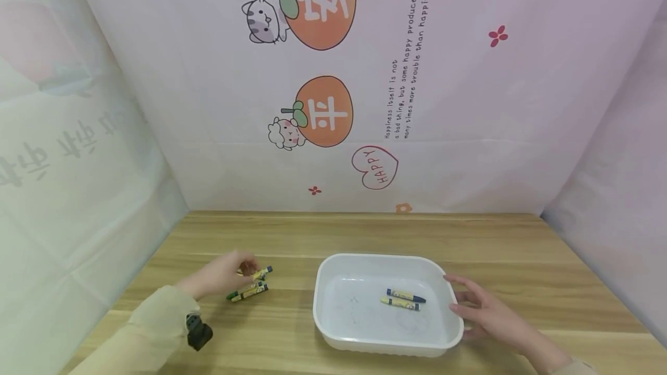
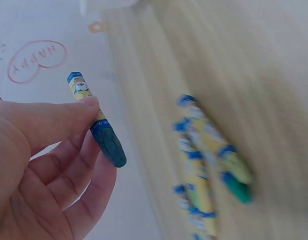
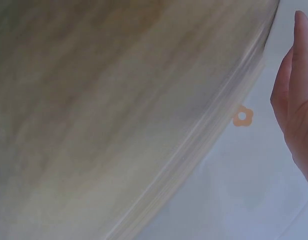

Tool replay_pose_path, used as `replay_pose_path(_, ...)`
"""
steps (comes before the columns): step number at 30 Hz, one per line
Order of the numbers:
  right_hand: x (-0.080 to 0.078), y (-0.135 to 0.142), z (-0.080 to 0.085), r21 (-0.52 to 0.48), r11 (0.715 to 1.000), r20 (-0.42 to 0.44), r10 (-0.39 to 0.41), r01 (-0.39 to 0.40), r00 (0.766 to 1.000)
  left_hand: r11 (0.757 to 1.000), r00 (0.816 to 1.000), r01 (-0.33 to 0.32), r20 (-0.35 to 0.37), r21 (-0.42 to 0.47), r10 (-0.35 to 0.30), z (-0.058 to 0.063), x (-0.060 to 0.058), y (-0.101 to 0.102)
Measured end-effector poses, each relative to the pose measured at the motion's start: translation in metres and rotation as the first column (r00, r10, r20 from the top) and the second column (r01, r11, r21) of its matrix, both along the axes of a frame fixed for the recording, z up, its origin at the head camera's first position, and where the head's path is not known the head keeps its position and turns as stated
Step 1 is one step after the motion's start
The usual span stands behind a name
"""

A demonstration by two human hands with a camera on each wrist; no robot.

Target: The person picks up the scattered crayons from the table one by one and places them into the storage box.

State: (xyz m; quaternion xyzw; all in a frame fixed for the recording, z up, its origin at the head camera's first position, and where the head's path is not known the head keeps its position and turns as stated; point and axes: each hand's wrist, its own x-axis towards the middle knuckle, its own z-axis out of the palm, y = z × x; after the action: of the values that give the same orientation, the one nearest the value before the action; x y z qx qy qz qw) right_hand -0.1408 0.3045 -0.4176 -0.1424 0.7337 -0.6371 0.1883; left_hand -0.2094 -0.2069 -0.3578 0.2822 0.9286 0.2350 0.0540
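Observation:
Over the left part of the table, my left hand (image 1: pixel 229 274) pinches a dark green crayon (image 2: pixel 109 142) between thumb and fingers, its yellow paper wrapper partly covered by the thumb. Several other crayons (image 1: pixel 250 292) with yellow-and-blue wrappers lie just below that hand. A white plastic tray (image 1: pixel 383 343) stands to the right, holding a dark blue crayon (image 1: pixel 411 297) and a pale yellow one (image 1: pixel 400 303). My right hand (image 1: pixel 484 308) holds the tray's right side, thumb and index finger at the rim; its other fingers are partly hidden. In the right wrist view only that hand's edge shows.
The wooden table (image 1: pixel 292 233) runs back to a printed white cloth (image 1: pixel 448 172). More cloth hangs along the left and right sides. A small black device (image 1: pixel 198 331) is on the left wrist.

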Motion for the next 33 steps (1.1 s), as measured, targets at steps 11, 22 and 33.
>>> replay_pose_path(11, 0.000, 0.001, 0.000, 0.007, 1.000, -0.004, 0.010, -0.010, 1.000, 0.994, 0.993, 0.109, -0.045, 0.001, -0.109, 0.038, -0.017, 0.068)
replay_pose_path(22, -0.001, 0.000, 0.000, 0.004, 1.000, -0.005, 0.008, -0.008, 1.000, 0.972, 0.972, 0.235, -0.019, -0.005, -0.236, 0.071, -0.017, 0.156)
replay_pose_path(33, -0.001, 0.000, 0.001, 0.005, 1.000, -0.004, 0.008, -0.008, 1.000, 0.957, 0.960, 0.276, 0.086, -0.091, -0.268, 0.039, -0.033, 0.224)
